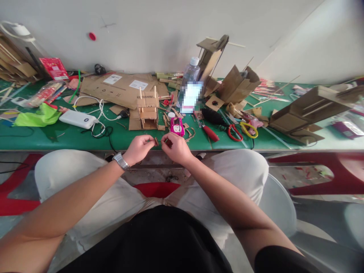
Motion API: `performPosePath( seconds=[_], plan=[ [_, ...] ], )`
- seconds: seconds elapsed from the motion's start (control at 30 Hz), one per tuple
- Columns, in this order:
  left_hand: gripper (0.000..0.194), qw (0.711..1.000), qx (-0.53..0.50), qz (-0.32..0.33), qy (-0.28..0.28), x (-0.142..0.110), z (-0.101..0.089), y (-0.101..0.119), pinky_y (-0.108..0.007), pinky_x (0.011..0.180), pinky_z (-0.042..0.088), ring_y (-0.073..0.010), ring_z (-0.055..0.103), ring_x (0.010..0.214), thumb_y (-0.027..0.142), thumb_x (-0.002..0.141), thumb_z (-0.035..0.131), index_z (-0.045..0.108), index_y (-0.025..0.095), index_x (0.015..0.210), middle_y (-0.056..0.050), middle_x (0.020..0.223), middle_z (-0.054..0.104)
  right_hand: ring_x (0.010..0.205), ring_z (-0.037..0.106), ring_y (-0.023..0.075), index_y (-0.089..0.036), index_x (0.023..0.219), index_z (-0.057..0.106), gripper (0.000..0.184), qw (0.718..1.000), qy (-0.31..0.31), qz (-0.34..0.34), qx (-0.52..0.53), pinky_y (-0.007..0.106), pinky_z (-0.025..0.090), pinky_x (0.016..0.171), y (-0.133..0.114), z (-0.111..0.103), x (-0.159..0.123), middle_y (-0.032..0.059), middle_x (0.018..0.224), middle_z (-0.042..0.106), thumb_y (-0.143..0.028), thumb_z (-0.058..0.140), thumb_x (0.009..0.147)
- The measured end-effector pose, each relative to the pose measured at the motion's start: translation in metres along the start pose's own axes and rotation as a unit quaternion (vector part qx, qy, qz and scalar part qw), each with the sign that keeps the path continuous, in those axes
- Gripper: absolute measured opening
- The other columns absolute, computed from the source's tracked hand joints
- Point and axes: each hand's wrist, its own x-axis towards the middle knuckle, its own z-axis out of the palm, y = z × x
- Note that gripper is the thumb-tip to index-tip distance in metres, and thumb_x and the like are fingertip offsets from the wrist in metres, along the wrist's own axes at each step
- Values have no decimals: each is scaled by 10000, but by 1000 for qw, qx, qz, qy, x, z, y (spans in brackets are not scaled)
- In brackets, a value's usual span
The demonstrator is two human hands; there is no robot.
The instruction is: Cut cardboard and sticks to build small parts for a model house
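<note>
Near the table's front edge, my left hand [141,148] pinches a small brown piece of cardboard [156,141] between thumb and fingertips. My right hand [176,147] is just to its right with its fingers curled together; what they hold, if anything, is too small to make out. A small gap lies between the two hands. Behind them a little cardboard structure [148,110] with upright sticks stands on a cardboard base. Just beyond my right hand lies a pink object with a white cartoon face [177,127].
The green table [76,142] carries a white power bank [77,119] with cables, a flattened cardboard box [99,91], a clear bottle [191,72], a red-handled screwdriver [210,132], red-handled scissors [234,132] and a yellow-handled pair [249,130]. Cardboard models [309,110] stand at right.
</note>
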Motion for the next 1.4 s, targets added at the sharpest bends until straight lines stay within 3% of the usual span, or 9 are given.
performPosePath(
  seconds=[0.37, 0.7, 0.83, 1.03, 1.2, 1.4],
  plan=[
    [205, 1000, 9, -7, 3, 0, 0, -3, -236, 473, 220, -97, 329, 480, 370, 818, 719, 699, 166, 833, 45, 539, 498, 671, 598, 152, -194, 871, 637, 35, 1000, -5, -11, -15, 288, 437, 654, -1, -2, -2, 43, 847, 673, -174, 615, 890],
    [234, 1000, 16, 19, -8, 2, -1, -4, -245, 553, 367, -138, 536, 596, 372, 829, 738, 746, 146, 888, -48, 741, 706, 674, 596, 145, -196, 894, 626, 28, 1000, -12, -27, -2, 279, 448, 666, -2, -4, -1, 40, 867, 666, -182, 610, 912],
    [204, 999, 32, 29, -18, 2, -1, -8, -246, 547, 350, -134, 504, 579, 357, 854, 682, 690, 155, 881, -10, 674, 636, 671, 590, 138, -187, 900, 632, 36, 999, -15, -43, -6, 271, 443, 665, -2, -2, -2, 40, 869, 662, -164, 607, 912],
    [133, 987, 104, 114, -31, 1, 1, -10, -269, 648, 394, -148, 502, 686, 297, 888, 569, 574, 179, 827, -1, 749, 570, 711, 590, 143, -177, 911, 626, 58, 997, -22, -67, -8, 263, 445, 690, 0, 5, -5, 48, 904, 656, -137, 584, 912],
    [109, 988, 104, 93, -61, -1, 2, -9, -268, 586, 343, -139, 438, 610, 273, 913, 496, 501, 203, 829, 35, 669, 478, 700, 557, 143, -179, 909, 614, 51, 997, -31, -73, -17, 265, 415, 673, 1, 8, -6, 38, 879, 622, -137, 584, 909],
    [89, 989, 107, 71, -77, -1, 1, -10, -269, 537, 286, -123, 365, 541, 266, 902, 505, 519, 197, 848, 59, 622, 425, 697, 542, 150, -186, 901, 584, 47, 996, -41, -73, -33, 273, 402, 674, 0, 8, -7, 34, 868, 608, -140, 577, 895]
  ],
)
